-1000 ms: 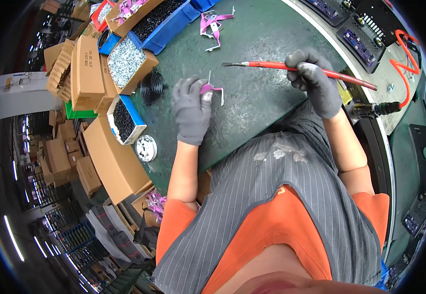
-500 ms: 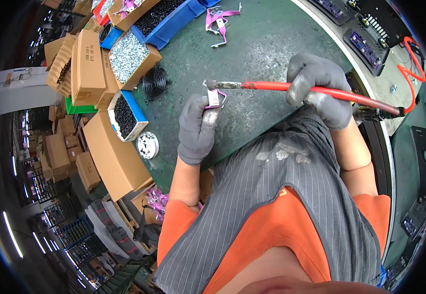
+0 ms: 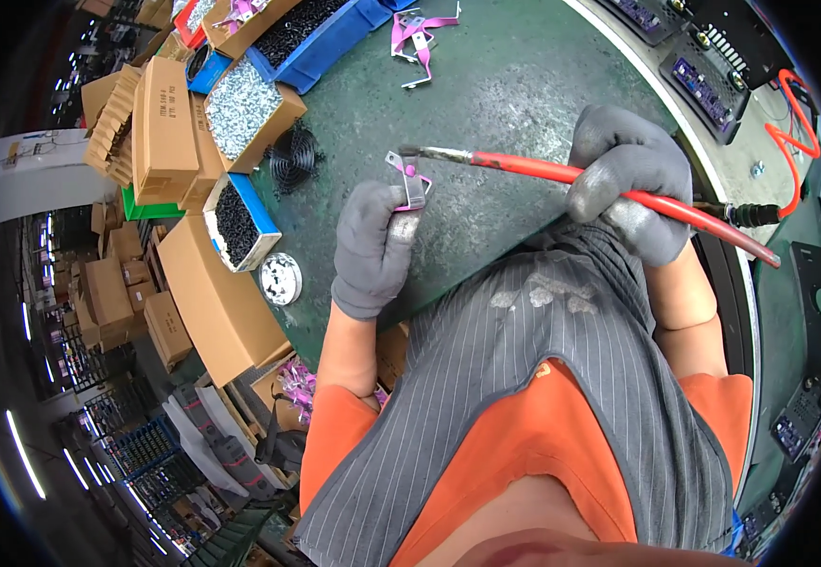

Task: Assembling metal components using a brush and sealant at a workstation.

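Pinching a small metal bracket upright, the gloved left hand presented it to the tip of the red-handled tool, which the right hand gripped closed. Bare green bench lay ahead; parts bins crowded the left edge.

grey gloves, red tool, green table
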The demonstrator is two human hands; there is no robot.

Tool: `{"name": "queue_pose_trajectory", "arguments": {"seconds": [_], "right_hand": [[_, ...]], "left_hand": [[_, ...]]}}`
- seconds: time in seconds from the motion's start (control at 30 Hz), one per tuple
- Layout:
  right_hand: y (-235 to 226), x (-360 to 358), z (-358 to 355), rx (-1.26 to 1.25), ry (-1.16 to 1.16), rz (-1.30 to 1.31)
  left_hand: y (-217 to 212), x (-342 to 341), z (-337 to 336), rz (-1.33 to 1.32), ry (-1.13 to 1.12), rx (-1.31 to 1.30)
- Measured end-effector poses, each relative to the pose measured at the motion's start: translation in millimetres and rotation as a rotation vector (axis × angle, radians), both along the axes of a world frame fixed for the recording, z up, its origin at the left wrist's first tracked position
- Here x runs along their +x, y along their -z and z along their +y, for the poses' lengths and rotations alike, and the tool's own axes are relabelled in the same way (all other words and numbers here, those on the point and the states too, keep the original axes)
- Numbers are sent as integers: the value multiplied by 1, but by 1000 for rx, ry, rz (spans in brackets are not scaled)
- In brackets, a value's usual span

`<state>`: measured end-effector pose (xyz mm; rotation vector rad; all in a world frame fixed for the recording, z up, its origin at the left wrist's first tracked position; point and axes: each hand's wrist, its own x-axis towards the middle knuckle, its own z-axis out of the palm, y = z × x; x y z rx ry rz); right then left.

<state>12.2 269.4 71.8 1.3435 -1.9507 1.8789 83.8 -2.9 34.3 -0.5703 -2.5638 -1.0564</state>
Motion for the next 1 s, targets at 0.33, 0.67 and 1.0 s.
{"name": "queue_pose_trajectory", "arguments": {"seconds": [0.33,0.67,1.0], "right_hand": [[52,-15,1,-124,117,-605],[120,-33,16,-536,-47,-971],[122,-42,17,-804,-157,-1053]], "left_hand": [[21,-45,-25,-147,-64,-451],[38,-126,-33,-52,-193,-229],[17,-206,-8,141,204,-897]]}}
